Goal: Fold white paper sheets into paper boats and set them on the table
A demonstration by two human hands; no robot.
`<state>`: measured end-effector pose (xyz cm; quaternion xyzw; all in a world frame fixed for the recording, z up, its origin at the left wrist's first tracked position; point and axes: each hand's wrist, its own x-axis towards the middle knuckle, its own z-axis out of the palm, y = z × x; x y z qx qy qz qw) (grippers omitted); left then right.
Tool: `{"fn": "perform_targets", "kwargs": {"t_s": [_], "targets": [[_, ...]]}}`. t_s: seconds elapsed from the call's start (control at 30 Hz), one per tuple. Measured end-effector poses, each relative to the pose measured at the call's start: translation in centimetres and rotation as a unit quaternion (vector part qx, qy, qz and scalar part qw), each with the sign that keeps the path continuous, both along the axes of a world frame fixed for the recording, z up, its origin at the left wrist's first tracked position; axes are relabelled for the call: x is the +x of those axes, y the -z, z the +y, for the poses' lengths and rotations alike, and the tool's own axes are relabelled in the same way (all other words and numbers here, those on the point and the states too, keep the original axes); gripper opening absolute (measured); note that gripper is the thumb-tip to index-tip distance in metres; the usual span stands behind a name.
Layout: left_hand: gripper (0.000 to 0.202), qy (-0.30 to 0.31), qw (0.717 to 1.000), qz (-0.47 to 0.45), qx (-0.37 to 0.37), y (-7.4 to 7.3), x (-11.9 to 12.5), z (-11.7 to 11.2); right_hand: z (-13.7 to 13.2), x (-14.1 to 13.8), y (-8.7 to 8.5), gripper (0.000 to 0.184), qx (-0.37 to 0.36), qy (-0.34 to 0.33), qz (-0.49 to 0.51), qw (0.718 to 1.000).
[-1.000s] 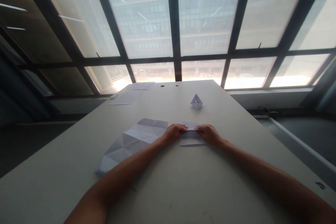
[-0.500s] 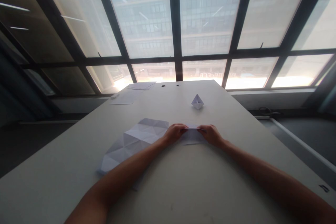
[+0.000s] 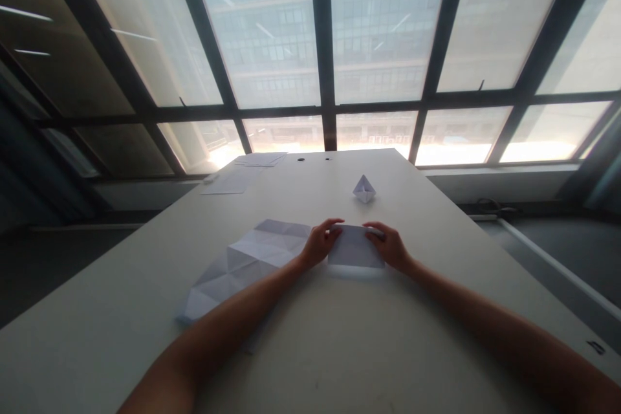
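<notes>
Left hand (image 3: 322, 242) and right hand (image 3: 389, 246) pinch a folded paper (image 3: 356, 250) near its far corners, on the near side of the paper boat (image 3: 364, 189); folding seems in hand; the next move probably calls for aligned edges.

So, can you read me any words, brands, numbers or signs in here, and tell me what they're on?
There are none I can read.
Folded paper in both hands: no writing visible on the side that shows.
Creased sheet and small folded paper shape: no writing visible.
Pale marks beyond the window: too blurred to tell whether they are lettering.
Small dark item at right: too small to tell.
</notes>
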<state>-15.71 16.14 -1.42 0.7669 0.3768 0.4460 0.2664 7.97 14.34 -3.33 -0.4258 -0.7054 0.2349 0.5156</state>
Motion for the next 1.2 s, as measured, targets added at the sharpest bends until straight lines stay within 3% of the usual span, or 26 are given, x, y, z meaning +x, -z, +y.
{"fn": "perform_targets", "kwargs": {"t_s": [0.13, 0.23, 0.37, 0.47, 0.57, 0.67, 0.73, 0.8, 0.97, 1.2], "targets": [[0.037, -0.002, 0.999, 0.023, -0.024, 0.5, 0.0, 0.3, 0.6, 0.1, 0.3, 0.039, -0.027, 0.004, -0.009, 1.0], [0.031, -0.033, 0.993, 0.111, 0.037, 1.1, -0.2, 0.8, 0.9, 0.2, 0.4, 0.044, -0.035, 0.019, -0.057, 0.998], [0.041, -0.054, 0.976, 0.176, 0.115, 1.6, -0.5, 1.2, 0.4, 0.1, 0.2, 0.05, -0.041, 0.068, -0.173, 0.982], [0.042, 0.042, 0.961, 0.253, 0.108, 1.4, -0.5, 0.9, -0.1, 0.0, -0.2, 0.053, -0.024, 0.097, -0.253, 0.962], [0.05, 0.122, 0.923, 0.355, 0.078, 0.9, -0.4, 0.4, -0.5, -0.3, -0.6, 0.05, 0.018, 0.125, -0.305, 0.944], [0.064, 0.135, 0.898, 0.414, 0.065, 0.5, -0.2, 0.0, -1.1, -1.1, -0.5, 0.048, 0.02, 0.071, -0.34, 0.938], [0.069, 0.132, 0.89, 0.431, 0.07, 0.4, -0.1, -0.2, -1.6, -1.8, -0.4, 0.054, 0.0, -0.007, -0.367, 0.93], [0.072, 0.13, 0.885, 0.441, 0.074, 0.4, 0.0, -0.3, -1.9, -2.3, -0.2, 0.061, -0.03, -0.044, -0.399, 0.915], [0.079, 0.141, 0.873, 0.463, 0.058, 0.3, -0.2, -0.1, -1.8, -2.2, -0.3, 0.069, -0.084, -0.039, -0.445, 0.891], [0.056, 0.078, 0.886, 0.457, 0.013, 0.7, -1.7, 1.6, -0.9, -0.9, 0.5, 0.07, -0.106, -0.01, -0.454, 0.885]]}}
